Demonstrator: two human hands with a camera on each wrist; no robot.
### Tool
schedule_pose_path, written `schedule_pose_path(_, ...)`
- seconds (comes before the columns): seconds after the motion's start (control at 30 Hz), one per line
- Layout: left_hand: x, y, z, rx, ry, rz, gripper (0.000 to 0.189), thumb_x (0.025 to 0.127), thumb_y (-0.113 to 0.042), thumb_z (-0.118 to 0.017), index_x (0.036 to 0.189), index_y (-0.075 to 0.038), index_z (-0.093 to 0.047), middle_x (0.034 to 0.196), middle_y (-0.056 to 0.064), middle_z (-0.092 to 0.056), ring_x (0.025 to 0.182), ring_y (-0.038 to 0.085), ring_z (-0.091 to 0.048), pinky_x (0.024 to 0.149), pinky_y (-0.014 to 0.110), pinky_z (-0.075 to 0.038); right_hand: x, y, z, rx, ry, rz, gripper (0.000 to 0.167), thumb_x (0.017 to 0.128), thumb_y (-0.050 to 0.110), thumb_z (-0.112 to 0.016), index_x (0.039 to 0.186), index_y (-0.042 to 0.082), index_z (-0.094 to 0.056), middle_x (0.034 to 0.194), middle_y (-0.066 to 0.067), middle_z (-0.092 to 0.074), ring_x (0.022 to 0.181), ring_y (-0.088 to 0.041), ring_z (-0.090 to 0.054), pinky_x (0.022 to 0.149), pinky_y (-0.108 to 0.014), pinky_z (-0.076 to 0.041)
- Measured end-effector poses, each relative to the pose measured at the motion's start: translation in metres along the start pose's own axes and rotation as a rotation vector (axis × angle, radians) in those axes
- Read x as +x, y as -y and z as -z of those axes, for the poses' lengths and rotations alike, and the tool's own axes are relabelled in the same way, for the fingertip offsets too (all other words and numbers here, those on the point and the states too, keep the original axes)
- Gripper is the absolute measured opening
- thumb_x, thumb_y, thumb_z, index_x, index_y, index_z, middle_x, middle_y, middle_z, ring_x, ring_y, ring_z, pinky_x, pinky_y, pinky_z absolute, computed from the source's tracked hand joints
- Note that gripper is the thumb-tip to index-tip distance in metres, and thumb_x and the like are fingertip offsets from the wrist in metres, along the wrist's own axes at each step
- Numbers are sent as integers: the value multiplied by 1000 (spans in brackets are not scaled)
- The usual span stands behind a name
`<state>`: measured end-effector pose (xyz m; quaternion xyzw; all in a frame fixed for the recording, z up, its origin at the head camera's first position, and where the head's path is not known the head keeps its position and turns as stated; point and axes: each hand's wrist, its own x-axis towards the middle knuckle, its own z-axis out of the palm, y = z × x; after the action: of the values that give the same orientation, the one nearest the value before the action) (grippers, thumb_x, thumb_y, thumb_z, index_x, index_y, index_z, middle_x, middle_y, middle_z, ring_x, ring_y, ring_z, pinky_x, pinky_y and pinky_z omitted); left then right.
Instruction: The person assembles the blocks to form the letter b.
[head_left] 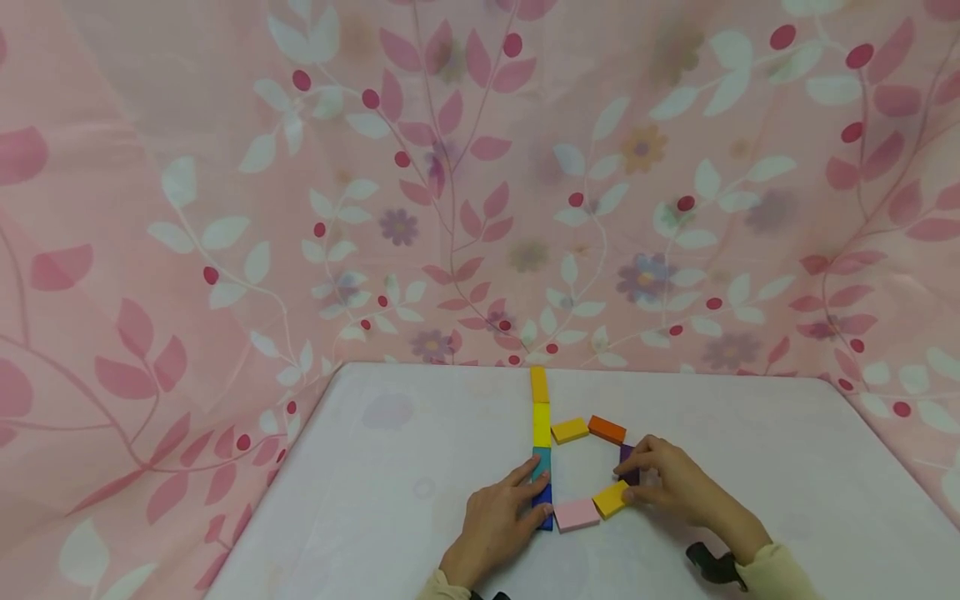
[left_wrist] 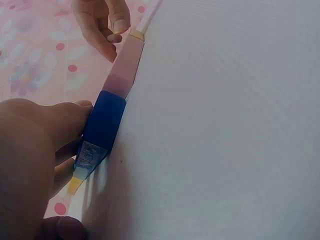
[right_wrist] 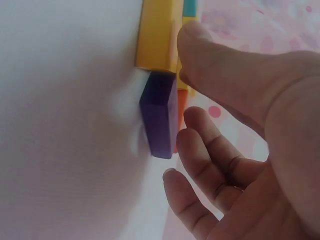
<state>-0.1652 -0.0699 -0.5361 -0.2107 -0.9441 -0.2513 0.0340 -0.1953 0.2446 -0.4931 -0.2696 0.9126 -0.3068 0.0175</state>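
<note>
My left hand (head_left: 495, 521) rests on the column of blocks, its fingers stretched over the teal block (head_left: 542, 458) and the thumb against the dark blue block (head_left: 546, 523). On the other side, my right hand (head_left: 682, 483) has its thumb touching the yellow-orange block (head_left: 610, 500). Its other fingers lie loosely bent beside the purple block (right_wrist: 159, 117), which they partly cover in the head view. A pink block (head_left: 577, 515) bridges from the blue block to that yellow-orange one.
Higher in the column lie a bright yellow block (head_left: 542, 425) and an orange-yellow block (head_left: 539, 384) near the table's far edge. A yellow block (head_left: 570, 431) and an orange block (head_left: 607, 429) form the loop's top. Floral cloth (head_left: 480, 167) hangs behind the white table (head_left: 360, 500).
</note>
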Motion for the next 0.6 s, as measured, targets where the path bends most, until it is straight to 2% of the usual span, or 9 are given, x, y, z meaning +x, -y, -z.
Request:
schedule_pose_path(0.13,0,0,-1,8,6,3,46,101,-48,-69,144,-31,-67,162,-12,-52,124,24,-71,69,20,-48,0,-2,-1,-39,-15,7,21,89,33,-86,108,24,-83,106,6,-62,94,-14,-55,78,-30,-46)
schedule_pose_path(0.5,0,-1,0,8,21,8,47,101,-48,-69,144,-30,-67,162,-10,-51,126,23,-70,69,20,-47,1,9,4,-34,-60,7,26,93,37,-82,114,21,-83,109,8,-64,99,-18,-59,86,-34,-52)
schedule_pose_path(0.6,-1,-1,0,-1,23,14,47,101,-49,-69,144,-30,-67,163,-9,-51,119,21,-73,65,19,-45,1,13,6,-35,-56,-9,25,94,36,-81,114,21,-83,109,7,-65,100,-19,-59,86,-35,-52)
